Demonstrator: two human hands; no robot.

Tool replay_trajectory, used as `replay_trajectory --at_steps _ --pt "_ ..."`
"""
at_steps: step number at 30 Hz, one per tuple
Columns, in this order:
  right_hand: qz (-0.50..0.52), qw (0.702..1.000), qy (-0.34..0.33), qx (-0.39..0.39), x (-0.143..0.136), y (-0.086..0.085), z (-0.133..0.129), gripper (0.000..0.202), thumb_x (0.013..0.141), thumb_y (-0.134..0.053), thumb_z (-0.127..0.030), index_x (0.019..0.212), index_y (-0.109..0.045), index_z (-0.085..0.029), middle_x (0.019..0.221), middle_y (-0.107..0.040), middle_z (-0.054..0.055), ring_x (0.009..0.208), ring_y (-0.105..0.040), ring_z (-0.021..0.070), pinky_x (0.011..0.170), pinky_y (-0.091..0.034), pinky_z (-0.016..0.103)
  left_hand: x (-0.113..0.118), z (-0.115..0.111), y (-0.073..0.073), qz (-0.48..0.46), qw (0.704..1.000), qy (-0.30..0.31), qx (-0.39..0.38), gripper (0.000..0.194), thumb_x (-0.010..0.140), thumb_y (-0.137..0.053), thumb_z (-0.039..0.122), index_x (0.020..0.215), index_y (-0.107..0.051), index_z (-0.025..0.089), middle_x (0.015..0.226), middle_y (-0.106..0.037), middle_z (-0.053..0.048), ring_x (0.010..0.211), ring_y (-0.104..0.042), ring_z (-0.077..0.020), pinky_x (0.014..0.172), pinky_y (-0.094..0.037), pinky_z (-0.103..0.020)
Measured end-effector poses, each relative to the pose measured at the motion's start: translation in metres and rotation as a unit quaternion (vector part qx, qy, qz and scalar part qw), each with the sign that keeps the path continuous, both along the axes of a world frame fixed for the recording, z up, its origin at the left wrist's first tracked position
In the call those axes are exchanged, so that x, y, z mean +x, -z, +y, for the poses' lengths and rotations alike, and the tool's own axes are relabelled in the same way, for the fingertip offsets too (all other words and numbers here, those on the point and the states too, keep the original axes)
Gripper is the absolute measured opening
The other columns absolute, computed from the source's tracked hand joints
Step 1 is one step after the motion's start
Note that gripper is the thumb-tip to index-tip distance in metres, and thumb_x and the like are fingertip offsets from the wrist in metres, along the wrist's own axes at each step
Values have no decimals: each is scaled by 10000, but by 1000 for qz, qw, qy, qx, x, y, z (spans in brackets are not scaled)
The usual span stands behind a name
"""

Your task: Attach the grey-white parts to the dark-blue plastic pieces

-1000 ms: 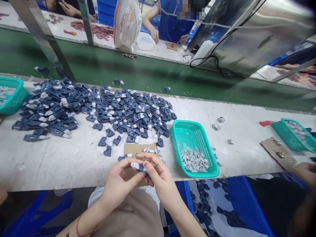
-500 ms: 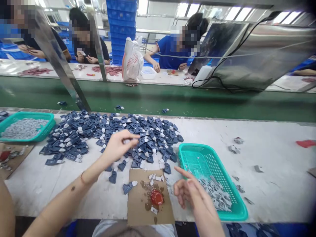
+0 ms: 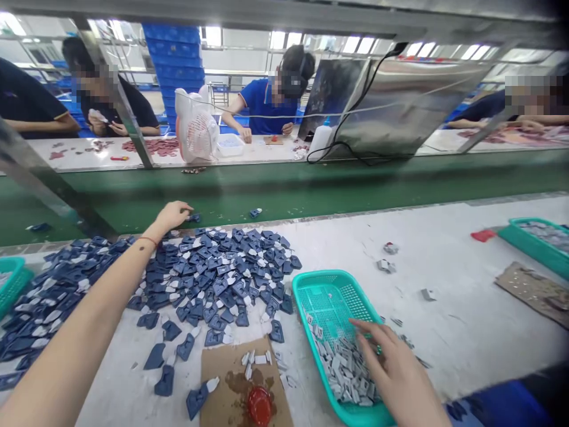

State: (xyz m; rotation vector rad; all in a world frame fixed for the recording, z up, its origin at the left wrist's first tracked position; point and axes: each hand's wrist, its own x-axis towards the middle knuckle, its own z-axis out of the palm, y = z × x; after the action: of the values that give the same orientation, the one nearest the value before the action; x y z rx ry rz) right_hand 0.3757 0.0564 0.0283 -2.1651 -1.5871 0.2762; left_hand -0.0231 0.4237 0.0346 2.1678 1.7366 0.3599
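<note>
My left hand (image 3: 174, 216) reaches out over the green strip beyond the table's far edge. Its fingers are bent together at a small dark blue plastic piece (image 3: 194, 217), seemingly pinching it; the thumb side is partly hidden. Below that arm spreads a large pile of dark blue pieces with white tabs (image 3: 217, 279). My right hand (image 3: 391, 362) hovers, fingers apart, over the right side of a teal basket (image 3: 304, 320), holding nothing visible. Small grey-white parts (image 3: 351, 367) fill the basket's near end. Left of it, a cardboard sheet (image 3: 222, 391) bears a wet red round thing (image 3: 259, 405).
Metal posts (image 3: 120, 112) rise at the left. Across the green strip (image 3: 275, 190), co-workers sit at another bench with a plastic bag (image 3: 198, 127), a white bottle (image 3: 320, 139) and a metal panel (image 3: 400, 112). Another teal basket (image 3: 533, 240) and cardboard (image 3: 533, 290) lie at right.
My left hand has moved from above the pile forward to the green strip. My right hand has shifted from beside the basket to over it. The view has turned right.
</note>
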Motion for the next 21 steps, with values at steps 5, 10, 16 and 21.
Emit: replay_trajectory --at_steps 5,10,16,21 --pt "-86 993 -74 -38 6 17 -1 306 895 -441 -367 1027 -674 -218 1008 -681 105 949 -648 295 776 -537 441 -43 7 -2 83 996 -12 -26 288 897 -599 330 1109 -625 137 1206 -620 -102 1110 -586 -256 962 -453 -496" --pt "-81 989 -113 -54 12 24 4 268 899 -447 -326 934 -680 -198 924 -683 105 876 -640 285 787 -525 455 -61 -3 -8 107 993 0 -53 263 880 -614 358 994 -660 125 1082 -675 -85 1026 -626 -244 920 -478 -454" --pt "1 976 -162 -148 12 7 6 291 922 -400 -319 916 -671 -214 964 -667 99 938 -619 277 825 -513 451 -36 -41 -37 46 999 0 -9 510 821 -551 487 1116 -656 84 1019 -712 -191 929 -647 -359 804 -486 -421" --pt "25 969 -168 -181 15 6 9 311 907 -390 -248 1018 -673 -181 1018 -663 125 1010 -616 279 888 -497 450 23 -88 -45 -20 983 172 -58 451 751 -606 568 1028 -723 232 1030 -733 -49 903 -654 -248 773 -498 -285"
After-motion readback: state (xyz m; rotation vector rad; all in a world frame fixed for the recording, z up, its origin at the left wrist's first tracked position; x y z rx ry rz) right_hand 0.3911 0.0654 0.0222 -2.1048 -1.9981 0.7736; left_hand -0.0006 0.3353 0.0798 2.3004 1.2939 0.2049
